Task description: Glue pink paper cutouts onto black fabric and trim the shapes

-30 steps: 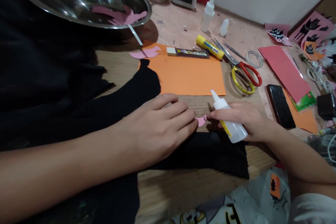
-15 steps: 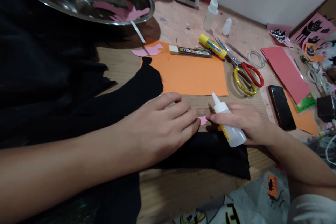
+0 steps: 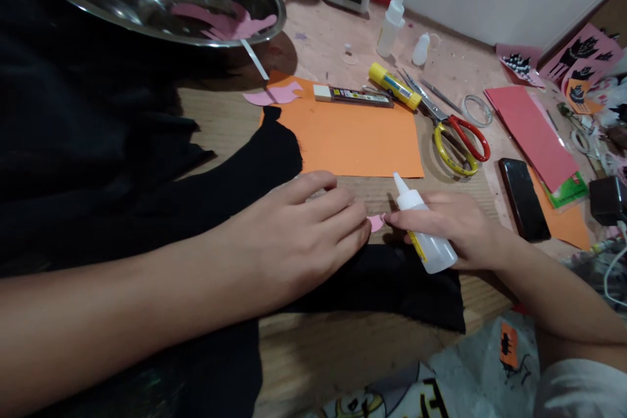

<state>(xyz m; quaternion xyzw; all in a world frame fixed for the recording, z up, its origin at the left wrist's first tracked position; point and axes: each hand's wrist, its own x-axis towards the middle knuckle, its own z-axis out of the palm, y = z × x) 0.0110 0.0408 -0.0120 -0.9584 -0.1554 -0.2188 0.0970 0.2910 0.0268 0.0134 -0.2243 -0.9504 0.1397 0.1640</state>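
Observation:
My left hand (image 3: 298, 235) rests palm down over the black cloth (image 3: 360, 281), its fingers curled and pressed together on a small pink paper cutout (image 3: 376, 223). Only the right end of that cutout shows past the fingers; the rest is hidden beneath them. A clear glue bottle (image 3: 425, 232) with a white nozzle lies in my right hand (image 3: 463, 225), clamped at the thumb, nozzle up and leaning left. The right thumb tip meets the free end of the pink cutout.
Beyond my hands lie orange paper (image 3: 357, 140), a lead case (image 3: 355, 96), a yellow glue stick (image 3: 394, 86) and scissors (image 3: 455, 134). A steel bowl (image 3: 161, 29) with pink cutouts stands far left. Rightward are a black phone (image 3: 524, 199) and red paper (image 3: 531, 137).
The whole view has shifted very slightly. Both hands keep almost the same pose; the free end of the pink cutout looks slightly more raised near the right thumb.

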